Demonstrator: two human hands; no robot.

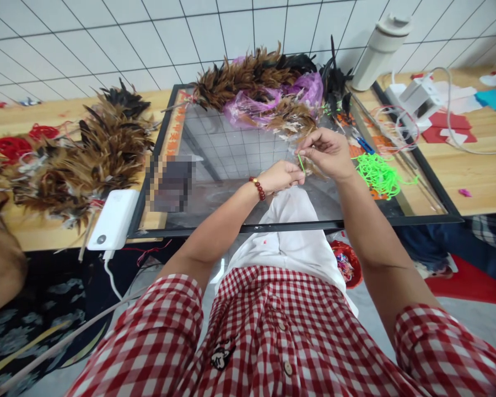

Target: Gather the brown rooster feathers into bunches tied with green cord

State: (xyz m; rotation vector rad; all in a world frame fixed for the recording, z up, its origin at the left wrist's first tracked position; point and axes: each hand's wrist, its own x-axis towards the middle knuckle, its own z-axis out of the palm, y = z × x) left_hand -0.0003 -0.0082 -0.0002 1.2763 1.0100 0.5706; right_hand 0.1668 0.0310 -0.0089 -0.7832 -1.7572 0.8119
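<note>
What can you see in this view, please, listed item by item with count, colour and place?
green strand: one, bright green, pinched between both hands
green cord pile: one, bright green, on the glass panel right of the hands
feather bundles: two heaps, brown and black, table's left and panel's far edge
plastic wrap: one, purple, among the far feathers
glass panel: one, black-framed, table centre
power bank: one, white, left of the panel
bottle: one, white, far right
red cord: one tangle, far left
table: one, light wood, under everything
left hand: one, fingers shut on the strand
right hand: one, fingers shut on the strand's top
</note>
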